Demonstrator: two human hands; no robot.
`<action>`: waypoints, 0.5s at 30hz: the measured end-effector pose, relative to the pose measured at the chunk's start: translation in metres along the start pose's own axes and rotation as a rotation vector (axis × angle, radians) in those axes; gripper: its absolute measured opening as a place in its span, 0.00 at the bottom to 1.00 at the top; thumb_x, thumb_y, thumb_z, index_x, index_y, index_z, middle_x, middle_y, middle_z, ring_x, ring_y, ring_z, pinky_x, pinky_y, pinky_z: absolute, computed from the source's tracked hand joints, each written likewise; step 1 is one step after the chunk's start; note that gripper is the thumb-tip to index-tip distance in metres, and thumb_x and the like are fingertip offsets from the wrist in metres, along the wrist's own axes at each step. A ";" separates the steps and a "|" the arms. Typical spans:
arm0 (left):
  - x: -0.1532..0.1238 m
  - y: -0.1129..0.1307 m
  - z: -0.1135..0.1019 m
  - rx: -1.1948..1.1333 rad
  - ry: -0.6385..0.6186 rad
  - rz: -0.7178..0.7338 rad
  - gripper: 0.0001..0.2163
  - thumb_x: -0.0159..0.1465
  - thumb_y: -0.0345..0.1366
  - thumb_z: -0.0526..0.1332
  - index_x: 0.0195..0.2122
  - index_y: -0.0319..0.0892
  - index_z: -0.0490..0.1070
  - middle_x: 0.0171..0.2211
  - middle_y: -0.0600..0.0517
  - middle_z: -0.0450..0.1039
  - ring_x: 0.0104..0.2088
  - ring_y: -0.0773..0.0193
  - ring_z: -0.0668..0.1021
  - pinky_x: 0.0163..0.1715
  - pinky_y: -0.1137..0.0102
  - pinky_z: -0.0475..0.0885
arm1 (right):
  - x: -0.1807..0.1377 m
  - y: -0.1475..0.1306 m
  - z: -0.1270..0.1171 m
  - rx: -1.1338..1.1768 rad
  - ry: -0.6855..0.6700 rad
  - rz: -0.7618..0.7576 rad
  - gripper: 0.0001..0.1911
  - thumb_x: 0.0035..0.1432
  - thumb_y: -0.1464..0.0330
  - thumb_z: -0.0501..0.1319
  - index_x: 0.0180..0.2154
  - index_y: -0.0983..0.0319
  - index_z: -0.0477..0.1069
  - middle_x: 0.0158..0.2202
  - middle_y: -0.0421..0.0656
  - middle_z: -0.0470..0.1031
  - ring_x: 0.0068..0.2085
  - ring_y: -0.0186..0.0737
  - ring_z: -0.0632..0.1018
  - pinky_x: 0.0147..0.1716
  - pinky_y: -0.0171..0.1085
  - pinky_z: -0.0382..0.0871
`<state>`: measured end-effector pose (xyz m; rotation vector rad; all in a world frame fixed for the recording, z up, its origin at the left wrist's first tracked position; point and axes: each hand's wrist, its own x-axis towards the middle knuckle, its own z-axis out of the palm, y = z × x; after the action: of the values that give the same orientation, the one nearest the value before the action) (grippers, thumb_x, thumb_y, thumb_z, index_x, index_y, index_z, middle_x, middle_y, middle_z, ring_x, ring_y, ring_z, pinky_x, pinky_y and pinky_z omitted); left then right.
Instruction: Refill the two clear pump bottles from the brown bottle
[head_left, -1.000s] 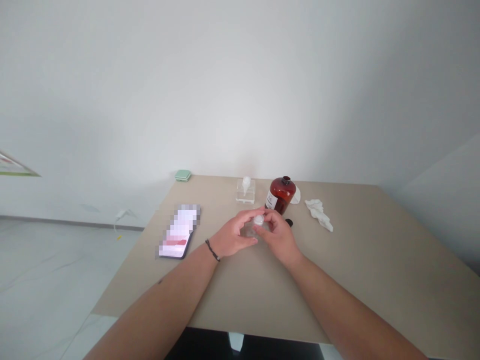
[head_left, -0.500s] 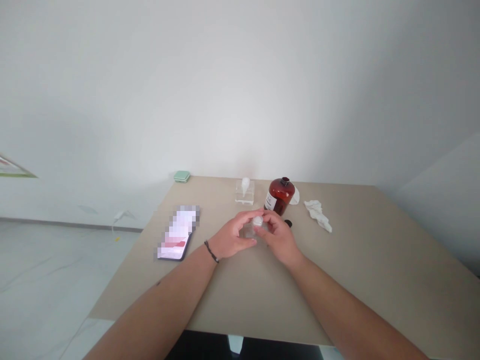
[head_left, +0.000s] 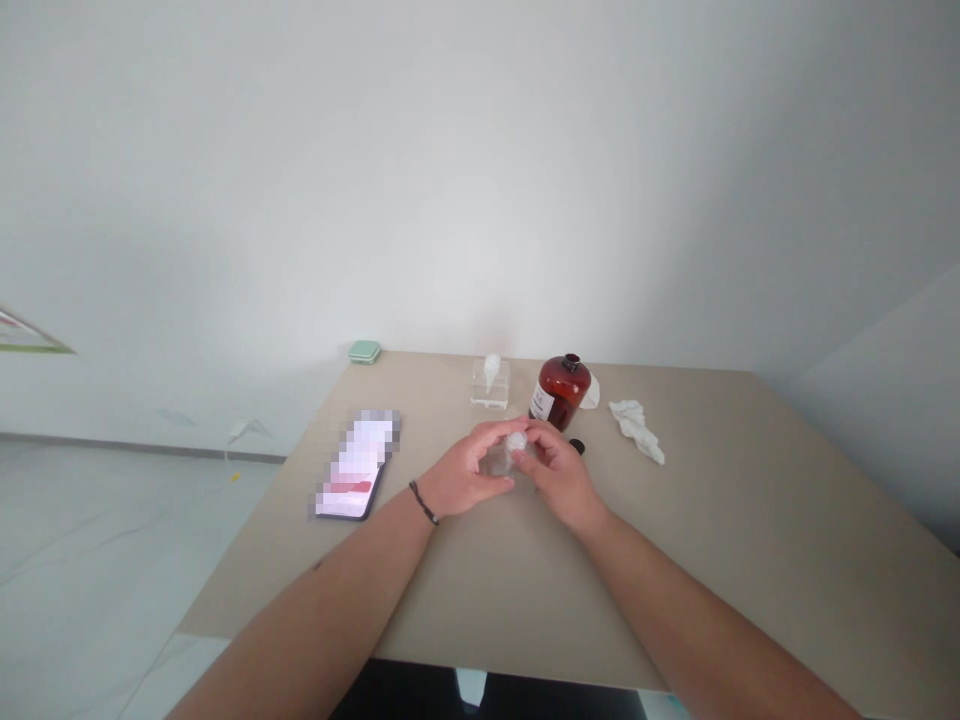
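The landmark is a glossy, see-through amber-brown bottle with round shoulders, a short open neck and a white paper label, standing on the smooth, matte beige surface. Just on its near side, a little to its left, is a small clear, colourless container with a rounded, translucent whitish top; its full outline is hidden by the hands.

The left hand curves in a wide C around the container's body, thumb and fingers parted by its width. The right hand has its fingers drawn close together, thumb and forefinger pinching the whitish top. A thin dark braided band circles the left wrist.

A small round black cap lies at the bottle's near right. A flat white piece shows partly behind it, and a crumpled, soft white tissue lies to its right. To its left stands a clear, boxy holder bearing a white, teardrop-shaped piece.

Compared with half a second ago, the right thumb tip has shifted slightly rightward on the whitish top, while the bottle and its neighbours have stayed put.
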<state>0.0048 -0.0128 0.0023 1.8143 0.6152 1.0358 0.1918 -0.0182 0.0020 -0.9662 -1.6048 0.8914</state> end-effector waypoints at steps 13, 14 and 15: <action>0.000 0.001 0.000 -0.020 0.000 -0.012 0.33 0.58 0.29 0.68 0.65 0.49 0.63 0.67 0.44 0.62 0.69 0.49 0.63 0.70 0.51 0.54 | 0.002 0.000 -0.001 0.047 -0.005 0.040 0.14 0.56 0.53 0.67 0.30 0.57 0.71 0.43 0.44 0.76 0.47 0.47 0.77 0.52 0.50 0.69; 0.000 0.001 0.000 -0.028 0.000 -0.014 0.33 0.58 0.29 0.68 0.65 0.49 0.63 0.67 0.44 0.62 0.69 0.49 0.63 0.70 0.51 0.54 | 0.002 0.000 -0.003 0.037 -0.026 0.031 0.14 0.57 0.53 0.66 0.31 0.56 0.73 0.44 0.45 0.76 0.48 0.47 0.77 0.53 0.50 0.69; 0.000 0.002 0.000 -0.035 0.002 -0.016 0.33 0.58 0.30 0.68 0.65 0.49 0.63 0.67 0.44 0.62 0.69 0.49 0.63 0.70 0.52 0.54 | 0.003 -0.001 -0.005 0.030 -0.041 0.023 0.13 0.58 0.53 0.65 0.33 0.56 0.74 0.44 0.45 0.76 0.49 0.47 0.77 0.53 0.50 0.68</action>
<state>0.0052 -0.0137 0.0039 1.7753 0.6078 1.0317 0.1964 -0.0158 0.0050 -0.9527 -1.6140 0.9539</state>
